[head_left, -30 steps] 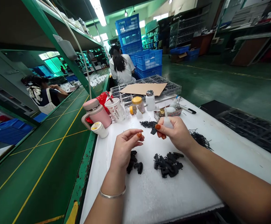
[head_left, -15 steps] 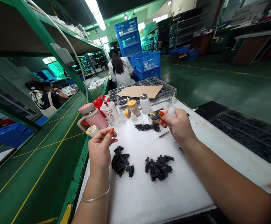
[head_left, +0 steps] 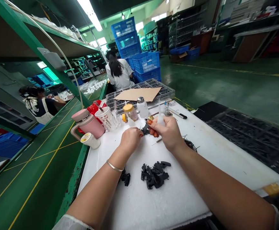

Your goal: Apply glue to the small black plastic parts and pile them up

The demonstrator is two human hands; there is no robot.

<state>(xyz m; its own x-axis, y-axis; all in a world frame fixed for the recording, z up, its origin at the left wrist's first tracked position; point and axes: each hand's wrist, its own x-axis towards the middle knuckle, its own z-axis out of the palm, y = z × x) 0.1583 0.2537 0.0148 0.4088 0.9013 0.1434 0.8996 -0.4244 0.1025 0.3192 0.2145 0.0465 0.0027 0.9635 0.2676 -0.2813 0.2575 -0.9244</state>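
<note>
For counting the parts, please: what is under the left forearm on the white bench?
Black parts show at the edge of the left forearm, on the white bench top. The forearm covers the bench beyond that, so any more parts there cannot be seen.

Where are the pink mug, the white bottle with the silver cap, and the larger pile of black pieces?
Pink mug [head_left: 88, 125]: head view, on its body.
White bottle [head_left: 143, 111]: head view, on its body.
Larger pile of black pieces [head_left: 154, 175]: head view, middle of the pile.

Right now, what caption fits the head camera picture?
Left hand and right hand meet at a black piece above a white workbench.
</note>
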